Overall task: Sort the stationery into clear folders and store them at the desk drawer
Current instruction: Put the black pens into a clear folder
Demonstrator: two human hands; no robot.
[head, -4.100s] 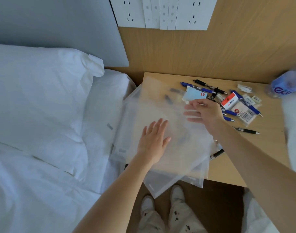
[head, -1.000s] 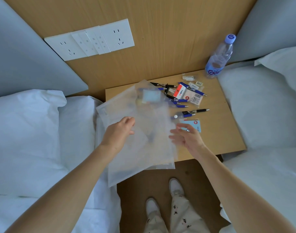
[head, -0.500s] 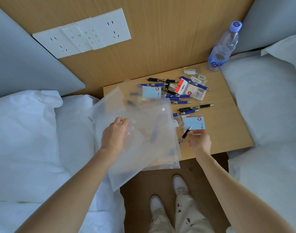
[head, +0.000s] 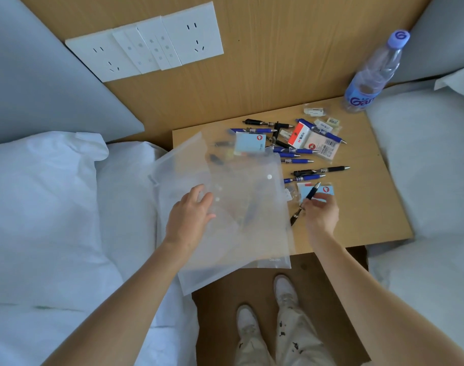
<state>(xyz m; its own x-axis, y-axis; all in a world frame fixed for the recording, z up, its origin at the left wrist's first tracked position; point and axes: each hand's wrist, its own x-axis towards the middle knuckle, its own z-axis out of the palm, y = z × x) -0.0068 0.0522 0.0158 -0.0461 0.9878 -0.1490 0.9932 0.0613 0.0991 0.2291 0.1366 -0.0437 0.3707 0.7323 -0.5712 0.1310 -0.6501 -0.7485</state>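
Head view shows the left hand (head: 191, 217) gripping the flap of a clear folder (head: 233, 207) lying over the worktop (head: 362, 215) edge beside the bed (head: 54, 207). Right hand (head: 321, 216) pinches a black pen (head: 306, 202), apparently just off the folder's edge, with other pens (head: 296, 154) scattered behind.

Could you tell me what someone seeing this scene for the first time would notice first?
Probably the translucent clear folders fanned over the left half of the wooden bedside table, with the left hand gripping the top one. Next, the right hand pinching a black pen beside them. Behind lies a scatter of blue pens, with a water bottle at the far right corner.
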